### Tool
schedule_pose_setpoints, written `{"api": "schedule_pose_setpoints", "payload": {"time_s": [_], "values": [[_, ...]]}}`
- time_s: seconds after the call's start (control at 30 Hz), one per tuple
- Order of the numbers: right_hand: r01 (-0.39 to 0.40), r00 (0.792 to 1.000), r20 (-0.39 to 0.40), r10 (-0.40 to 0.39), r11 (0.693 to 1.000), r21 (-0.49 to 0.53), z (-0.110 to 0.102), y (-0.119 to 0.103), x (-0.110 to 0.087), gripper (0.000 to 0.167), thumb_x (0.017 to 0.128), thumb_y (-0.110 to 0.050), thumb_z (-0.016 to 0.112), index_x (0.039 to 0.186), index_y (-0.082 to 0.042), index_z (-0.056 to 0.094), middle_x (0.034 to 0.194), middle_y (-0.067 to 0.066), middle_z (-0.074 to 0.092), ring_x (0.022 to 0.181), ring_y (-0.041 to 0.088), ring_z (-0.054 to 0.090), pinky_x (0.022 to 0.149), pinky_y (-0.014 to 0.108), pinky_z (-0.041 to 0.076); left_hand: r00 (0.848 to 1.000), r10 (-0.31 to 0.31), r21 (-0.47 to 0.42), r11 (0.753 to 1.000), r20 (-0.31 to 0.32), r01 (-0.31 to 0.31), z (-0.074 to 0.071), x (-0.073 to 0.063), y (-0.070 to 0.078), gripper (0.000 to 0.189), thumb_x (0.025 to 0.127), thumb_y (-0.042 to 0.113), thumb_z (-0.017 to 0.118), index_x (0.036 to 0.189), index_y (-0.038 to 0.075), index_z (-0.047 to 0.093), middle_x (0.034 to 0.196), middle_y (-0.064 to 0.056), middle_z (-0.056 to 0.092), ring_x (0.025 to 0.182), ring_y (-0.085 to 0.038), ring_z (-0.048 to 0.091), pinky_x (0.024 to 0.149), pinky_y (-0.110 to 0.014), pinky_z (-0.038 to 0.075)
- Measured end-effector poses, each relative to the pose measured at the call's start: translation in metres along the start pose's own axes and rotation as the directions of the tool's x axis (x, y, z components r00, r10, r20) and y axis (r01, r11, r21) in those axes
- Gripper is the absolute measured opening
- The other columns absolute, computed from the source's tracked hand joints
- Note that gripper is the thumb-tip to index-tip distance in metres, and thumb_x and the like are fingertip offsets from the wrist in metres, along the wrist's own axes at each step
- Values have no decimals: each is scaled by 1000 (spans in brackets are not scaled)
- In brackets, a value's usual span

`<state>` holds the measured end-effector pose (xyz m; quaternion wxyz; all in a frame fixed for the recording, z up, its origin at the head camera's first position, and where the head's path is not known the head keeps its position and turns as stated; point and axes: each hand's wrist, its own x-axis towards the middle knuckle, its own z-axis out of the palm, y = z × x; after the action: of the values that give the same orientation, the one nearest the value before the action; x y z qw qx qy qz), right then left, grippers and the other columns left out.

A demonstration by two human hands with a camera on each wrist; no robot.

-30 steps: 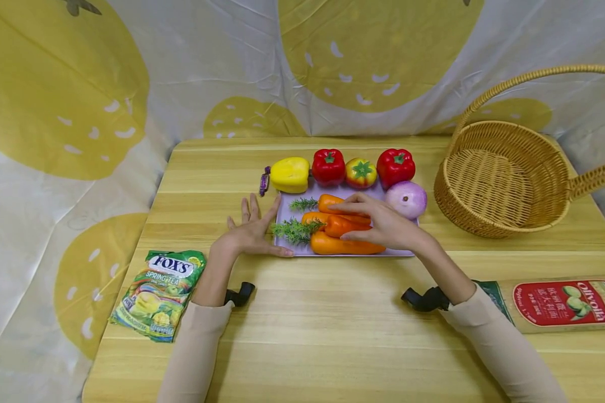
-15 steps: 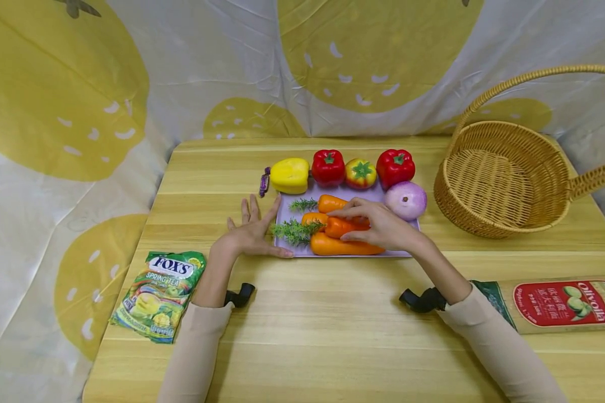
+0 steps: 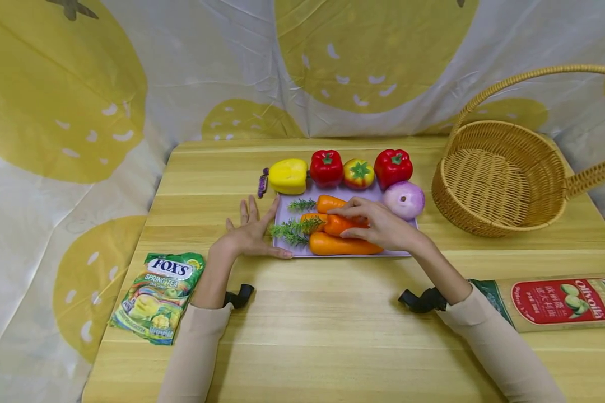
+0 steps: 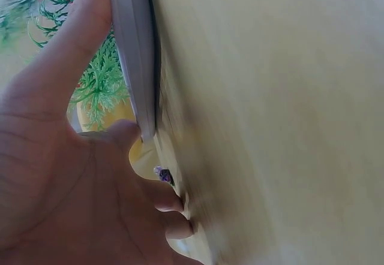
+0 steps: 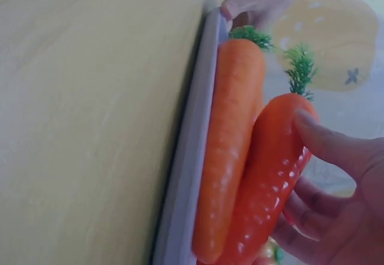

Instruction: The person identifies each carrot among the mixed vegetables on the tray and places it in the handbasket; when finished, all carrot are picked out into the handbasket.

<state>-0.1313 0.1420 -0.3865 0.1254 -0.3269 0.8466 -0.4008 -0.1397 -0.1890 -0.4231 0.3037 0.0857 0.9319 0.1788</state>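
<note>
A lavender tray (image 3: 368,193) holds several orange carrots with green leafy tops. My right hand (image 3: 383,225) pinches the reddish-orange carrot (image 3: 335,225), which lies on top of the others. In the right wrist view, the thumb presses one side of this carrot (image 5: 267,181), beside the front carrot (image 5: 231,151). My left hand (image 3: 244,235) is spread at the tray's left end, with thumb and index finger touching its edge. The left wrist view shows the thumb along the tray's side (image 4: 135,43), near the green tops (image 4: 105,76).
Along the tray's back sit a yellow pepper (image 3: 288,176), red peppers (image 3: 326,168), a yellow-red fruit (image 3: 359,173) and a purple onion (image 3: 404,200). A wrapped candy (image 3: 263,183) lies left. Around are a wicker basket (image 3: 443,196), a Fox's bag (image 3: 156,296) and a spaghetti pack (image 3: 564,302).
My right hand has shifted slightly left, and its fingers have drawn in around the reddish-orange carrot. The left hand stays at the tray's edge.
</note>
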Motion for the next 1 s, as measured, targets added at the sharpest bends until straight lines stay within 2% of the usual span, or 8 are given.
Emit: {"api": "schedule_pose_setpoints", "payload": {"time_s": [0.1,0.27,0.37,0.5,0.8,0.9,1.0], "values": [[7,1000,-18,-7,1000,26,-7,-4,-4,47,95,-15,76,141,-9,65,118,7,66,102,19,59,85,33,50,1000,2,-6,1000,-3,-2,0,0,-1,142,61,89,74,158,48,-21,159,-21,-45,150,-41,-40,112,-81,-18],[42,996,-75,-42,999,2,-25,-12,-10,48,95,-13,75,142,-10,65,120,8,65,94,18,57,73,26,47,1000,-3,-16,1000,-3,3,-2,-5,2,141,65,84,78,160,47,-20,159,-21,-44,150,-41,-40,112,-81,-19],[49,992,-118,-51,999,-19,-40,-16,-18,50,94,-11,76,143,-12,64,121,7,65,92,15,57,72,24,47,1000,-17,-11,1000,-3,17,-2,-7,2,141,65,83,78,159,47,-20,160,-20,-44,150,-39,-40,114,-79,-19],[37,980,-192,-49,997,-67,-63,-17,-32,54,91,-6,78,142,-14,65,121,6,67,93,10,59,73,19,48,1000,1,-27,1000,-10,-1,-2,-6,1,141,64,85,77,160,46,-19,160,-22,-43,150,-43,-38,112,-81,-19],[-115,945,-322,55,979,-171,-114,-4,-68,53,90,-4,79,138,-20,68,119,2,69,94,2,55,70,14,43,1000,4,-20,1000,-3,-4,1,3,-4,147,53,96,70,160,47,-19,161,-21,-43,150,-41,-40,112,-81,-19],[-166,934,-344,94,968,-188,-133,6,-80,51,90,-7,80,138,-21,69,117,-6,68,89,2,55,64,14,43,1000,7,-20,1000,-4,-7,1,2,-3,147,55,94,72,160,47,-18,161,-21,-42,150,-41,-40,112,-81,-19],[-240,921,-351,167,955,-173,-151,15,-91,49,92,-12,80,138,-21,68,113,-20,64,85,4,53,61,17,41,1000,13,-11,1000,-8,-13,0,0,-2,144,60,88,76,161,45,-17,162,-22,-40,151,-42,-38,113,-81,-18]]}}
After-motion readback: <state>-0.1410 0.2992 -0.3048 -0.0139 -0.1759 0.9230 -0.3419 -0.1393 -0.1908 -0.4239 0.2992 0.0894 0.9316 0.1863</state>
